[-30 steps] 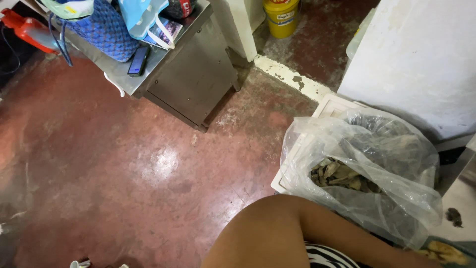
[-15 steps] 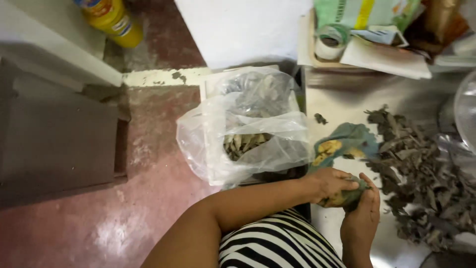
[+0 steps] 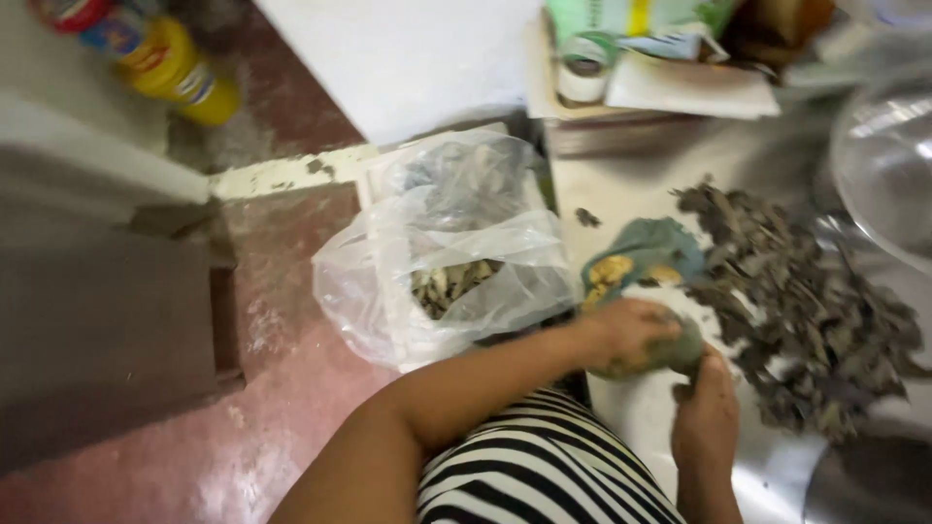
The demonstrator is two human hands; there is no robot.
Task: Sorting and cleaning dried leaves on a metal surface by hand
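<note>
My left hand is closed around a greenish lump over the white counter. Just below it, my right hand touches the lump's underside with curled fingers. A green and yellow cloth or wrapper lies right behind the hands. To the right spreads a heap of dark dried leaves. Left of the hands, a clear plastic bag holding dried leaf scraps stands open beside the counter.
A clear glass bowl sits at the far right. Paper boxes, a tape roll and packets crowd the counter's back. A yellow bottle stands on the red floor, near a dark cabinet.
The view swung from the floor to the counter. My hands came into view and stay closed on the greenish lump; the picture is now closer and slightly blurred.
</note>
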